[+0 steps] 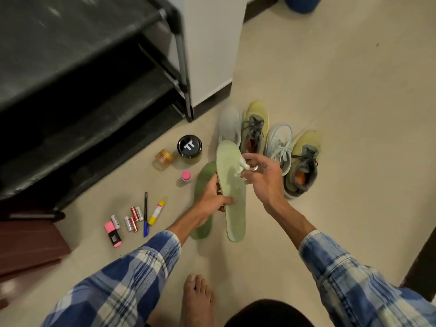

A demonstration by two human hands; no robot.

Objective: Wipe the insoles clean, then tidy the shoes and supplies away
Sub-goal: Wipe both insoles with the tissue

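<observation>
On the beige floor (pixel 330 90), near the middle of the view, were the following. Item one: a pale green insole (pixel 232 192), lifted and pointing toe-end far, gripped at its left edge by the left hand (pixel 213 197), fingers curled round it. Item two: a crumpled white wipe (pixel 243 165), pinched in the fingertips of the right hand (pixel 262 178) and touching the right edge of that insole toward its toe end; the other fingers were loosely spread. Item three: a darker green insole (pixel 203 185), just left of the first and partly hidden by the left hand; whether it lay on the floor or was also held could not be told. Item four: four shoes in a row just beyond the hands, toes far: a pale grey shoe (pixel 228 123), a yellow shoe with grey laces (pixel 256 123), a pale blue laced shoe (pixel 280 145), and a second yellow shoe (pixel 304 161) at the right. Item five, left of the insoles: a black-lidded jar (pixel 190 146), a small amber jar (pixel 163 159) beside it, and a pink-capped bottle (pixel 186 177). Item six, nearer and further left: a yellow glue stick (pixel 156 213), a dark pen (pixel 145 213), several batteries (pixel 134 218), and a pink highlighter (pixel 112 233). A black shoe rack (pixel 94 90) stood at the far left. Blue plaid sleeves (pixel 354 279) covered both forearms, and a bare foot (pixel 198 300) rested at the near edge.
</observation>
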